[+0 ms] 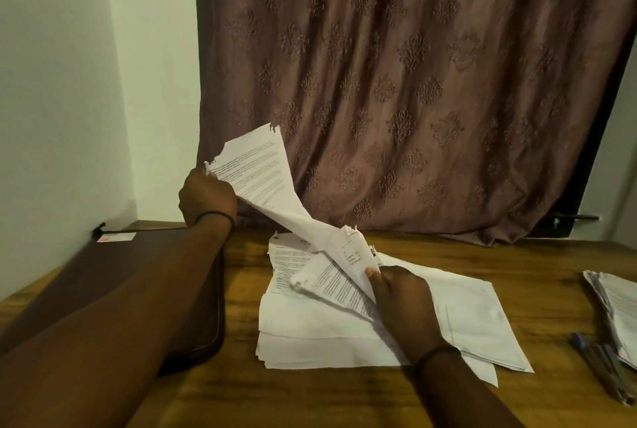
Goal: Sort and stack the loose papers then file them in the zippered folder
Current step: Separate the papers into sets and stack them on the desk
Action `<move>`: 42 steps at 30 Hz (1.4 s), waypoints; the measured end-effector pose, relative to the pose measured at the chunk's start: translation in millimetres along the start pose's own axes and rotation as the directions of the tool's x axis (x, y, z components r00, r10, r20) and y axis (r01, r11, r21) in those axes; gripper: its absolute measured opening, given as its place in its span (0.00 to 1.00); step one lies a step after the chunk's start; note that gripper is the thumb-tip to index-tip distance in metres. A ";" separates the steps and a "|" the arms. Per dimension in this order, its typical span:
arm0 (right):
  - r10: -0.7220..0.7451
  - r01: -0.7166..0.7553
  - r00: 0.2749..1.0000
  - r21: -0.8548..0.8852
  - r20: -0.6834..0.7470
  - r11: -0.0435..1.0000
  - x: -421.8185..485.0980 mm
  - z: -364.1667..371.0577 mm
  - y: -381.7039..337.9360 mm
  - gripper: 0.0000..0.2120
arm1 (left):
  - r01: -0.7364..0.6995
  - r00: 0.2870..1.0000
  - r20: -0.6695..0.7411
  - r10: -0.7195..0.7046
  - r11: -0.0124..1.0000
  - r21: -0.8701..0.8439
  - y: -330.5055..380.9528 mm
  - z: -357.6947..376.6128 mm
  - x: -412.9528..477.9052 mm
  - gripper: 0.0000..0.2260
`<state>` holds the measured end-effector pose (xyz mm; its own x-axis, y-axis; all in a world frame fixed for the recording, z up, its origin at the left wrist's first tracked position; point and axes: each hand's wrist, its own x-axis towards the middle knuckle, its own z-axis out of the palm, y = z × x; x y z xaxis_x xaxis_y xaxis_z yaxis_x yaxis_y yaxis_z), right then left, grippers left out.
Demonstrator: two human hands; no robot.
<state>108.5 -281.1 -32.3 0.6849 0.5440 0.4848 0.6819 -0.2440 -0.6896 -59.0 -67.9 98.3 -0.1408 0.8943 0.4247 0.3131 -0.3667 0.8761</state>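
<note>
A printed sheet with a torn top edge is lifted off the table, bent and twisted along its length. My left hand grips its upper left end in the air. My right hand pinches its lower end together with another printed sheet, just above a loose pile of white papers spread on the wooden table. A dark brown zippered folder lies flat at the left, zipped as far as I can see, partly under my left forearm.
A second stack of papers sits at the right edge, with several pens beside it. A small card lies at the folder's far corner. A brown curtain hangs behind the table; a wall bounds the left.
</note>
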 end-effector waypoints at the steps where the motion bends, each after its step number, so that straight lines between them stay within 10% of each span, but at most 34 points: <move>1: 0.017 -0.017 1.000 0.039 0.006 0.999 -2.0 2.0 2.3 0.17 | 0.014 1.000 0.004 -0.014 1.000 0.002 -2.9 0.2 0.5 0.13; 6: -0.010 0.010 1.000 0.007 -0.004 1.000 -3.8 0.8 2.2 0.17 | 0.057 0.998 -0.002 -0.057 0.998 0.000 -12.1 1.1 1.8 0.14; 16: -0.231 0.418 0.871 -0.407 0.433 0.812 -5.6 3.3 -13.8 0.21 | 0.089 0.996 -0.003 -0.089 0.996 -0.002 -17.8 0.3 5.3 0.15; 24: -0.235 0.269 0.963 -0.553 0.134 0.789 1.2 4.0 -7.3 0.11 | 0.104 0.995 0.003 -0.104 0.995 0.007 -19.9 2.4 3.1 0.16; 28: 0.079 -0.117 0.967 -0.142 -0.244 0.983 5.3 -16.7 -3.1 0.14 | 0.087 0.996 0.001 -0.087 0.996 0.017 -24.1 7.3 2.5 0.15; 32: 0.122 -0.135 0.905 -0.005 -0.407 0.991 6.2 -18.9 -1.1 0.15 | 0.106 0.987 0.111 -0.114 0.991 0.076 -33.1 25.7 3.9 0.14; 38: 0.072 -0.078 0.914 0.002 -0.399 0.997 6.4 -18.2 -2.4 0.14 | -0.013 0.834 0.522 -0.179 0.939 0.342 -48.0 58.5 -0.8 0.17; 42: -0.057 0.030 0.949 -0.092 -0.311 0.995 5.3 -12.3 -2.7 0.11 | -0.203 0.906 0.420 -0.057 0.810 0.549 -62.9 68.0 -16.9 0.24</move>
<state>113.5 -287.5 -21.2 0.6907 0.2805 0.6665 0.7226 -0.3005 -0.6225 -12.4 -42.5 20.5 0.2486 0.9387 0.2389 0.7984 -0.3382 0.4981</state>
